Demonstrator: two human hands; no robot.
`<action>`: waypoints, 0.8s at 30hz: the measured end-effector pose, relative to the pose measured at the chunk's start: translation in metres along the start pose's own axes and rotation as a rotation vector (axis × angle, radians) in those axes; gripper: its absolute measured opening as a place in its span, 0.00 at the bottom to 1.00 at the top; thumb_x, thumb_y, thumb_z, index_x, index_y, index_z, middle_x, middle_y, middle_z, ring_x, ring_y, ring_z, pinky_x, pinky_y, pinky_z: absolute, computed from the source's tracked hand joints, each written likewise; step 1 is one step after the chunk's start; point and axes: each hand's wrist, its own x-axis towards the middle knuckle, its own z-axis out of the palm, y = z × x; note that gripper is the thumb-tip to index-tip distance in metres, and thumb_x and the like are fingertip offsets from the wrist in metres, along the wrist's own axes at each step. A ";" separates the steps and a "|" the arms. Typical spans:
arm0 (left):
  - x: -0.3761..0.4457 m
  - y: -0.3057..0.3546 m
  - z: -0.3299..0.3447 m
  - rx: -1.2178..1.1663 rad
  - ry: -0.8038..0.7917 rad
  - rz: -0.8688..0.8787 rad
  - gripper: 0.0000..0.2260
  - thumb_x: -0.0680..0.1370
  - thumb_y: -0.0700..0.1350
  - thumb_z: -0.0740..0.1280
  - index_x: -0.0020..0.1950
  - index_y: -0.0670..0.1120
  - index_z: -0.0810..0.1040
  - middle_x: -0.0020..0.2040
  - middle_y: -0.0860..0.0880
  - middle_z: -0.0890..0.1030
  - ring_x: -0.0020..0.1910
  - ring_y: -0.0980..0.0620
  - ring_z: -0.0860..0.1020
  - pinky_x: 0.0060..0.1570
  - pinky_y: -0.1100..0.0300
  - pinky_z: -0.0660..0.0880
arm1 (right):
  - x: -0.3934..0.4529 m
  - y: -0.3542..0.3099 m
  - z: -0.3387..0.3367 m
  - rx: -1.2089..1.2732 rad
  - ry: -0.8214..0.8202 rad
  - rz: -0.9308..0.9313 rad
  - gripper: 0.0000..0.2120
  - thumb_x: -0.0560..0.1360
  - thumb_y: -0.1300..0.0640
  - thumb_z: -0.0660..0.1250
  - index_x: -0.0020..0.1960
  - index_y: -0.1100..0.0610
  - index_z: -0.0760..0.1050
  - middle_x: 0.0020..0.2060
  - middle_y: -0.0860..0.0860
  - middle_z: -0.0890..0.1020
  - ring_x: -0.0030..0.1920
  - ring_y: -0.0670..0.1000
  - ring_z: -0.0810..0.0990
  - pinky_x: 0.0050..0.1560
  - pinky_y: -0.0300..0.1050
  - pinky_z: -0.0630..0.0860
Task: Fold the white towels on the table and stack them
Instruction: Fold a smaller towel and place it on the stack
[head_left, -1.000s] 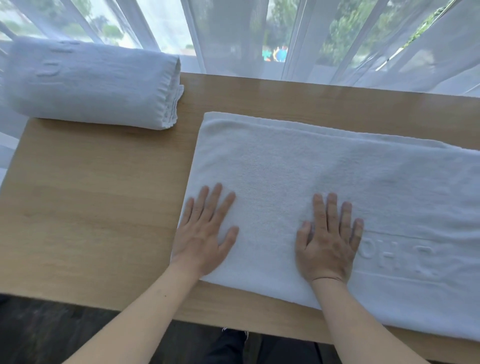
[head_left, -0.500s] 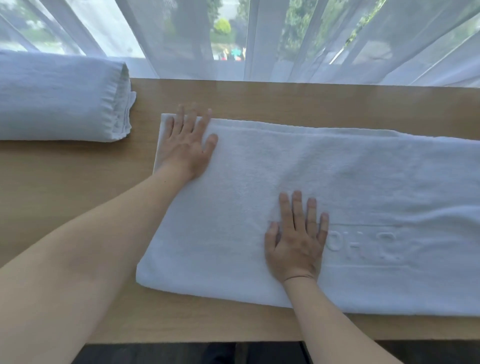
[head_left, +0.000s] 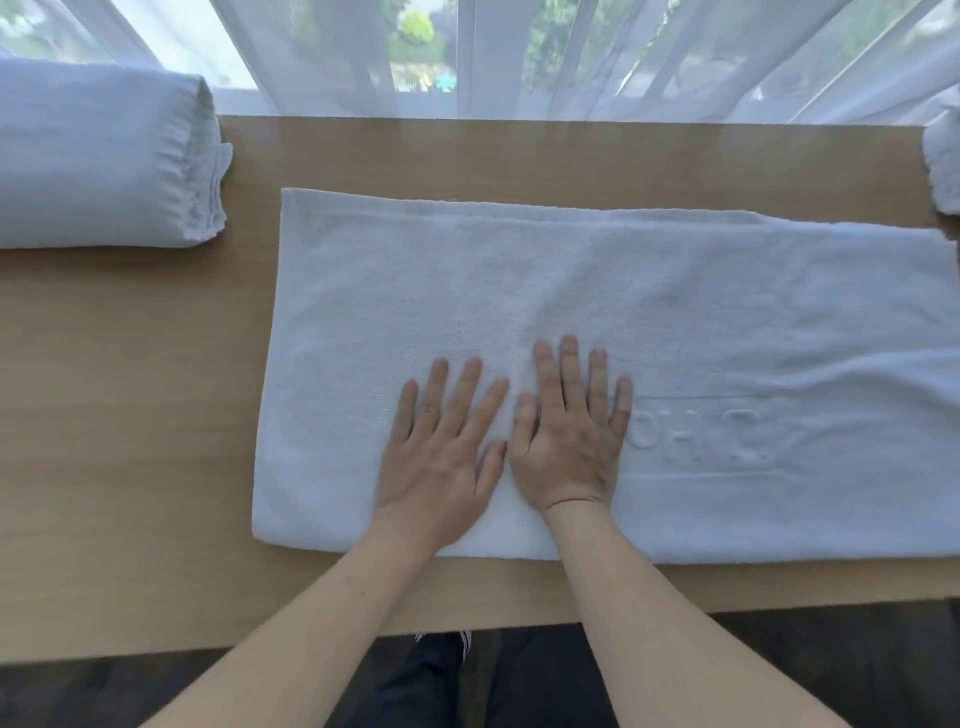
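Note:
A long white towel (head_left: 597, 291), folded lengthwise, lies flat across the wooden table (head_left: 130, 415) with embossed letters near its front right. My left hand (head_left: 441, 452) and my right hand (head_left: 569, 431) press flat on its near half, side by side, thumbs almost touching, fingers spread and holding nothing. A stack of folded white towels (head_left: 98, 161) sits at the table's back left, apart from the flat towel.
Another bit of white towel (head_left: 943, 166) shows at the right edge of the view. Sheer white curtains (head_left: 519, 57) hang along the table's far edge. The table's front edge runs just below my forearms, with dark floor beneath.
My left hand has come back from the towel's far left corner to lie beside my right hand. The right hand has stayed pressed on the towel.

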 end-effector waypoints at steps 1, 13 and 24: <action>0.002 0.001 -0.001 0.007 -0.009 -0.004 0.27 0.84 0.58 0.48 0.83 0.53 0.51 0.83 0.49 0.48 0.82 0.45 0.43 0.79 0.43 0.45 | 0.000 -0.001 0.000 0.004 0.000 0.000 0.28 0.82 0.45 0.48 0.82 0.48 0.55 0.81 0.48 0.54 0.81 0.54 0.47 0.79 0.63 0.45; 0.060 0.083 -0.002 -0.056 -0.094 0.024 0.33 0.80 0.58 0.36 0.81 0.43 0.37 0.82 0.42 0.39 0.79 0.41 0.34 0.78 0.44 0.35 | 0.027 0.039 -0.044 0.340 -0.030 -0.028 0.29 0.82 0.45 0.44 0.78 0.52 0.65 0.77 0.50 0.66 0.78 0.49 0.62 0.75 0.45 0.51; 0.182 0.184 0.017 -0.070 -0.037 -0.031 0.31 0.83 0.56 0.44 0.82 0.42 0.40 0.83 0.42 0.42 0.81 0.44 0.38 0.77 0.49 0.31 | 0.155 0.175 -0.068 0.118 -0.219 -0.190 0.31 0.80 0.39 0.37 0.81 0.43 0.52 0.82 0.45 0.49 0.81 0.47 0.43 0.79 0.51 0.37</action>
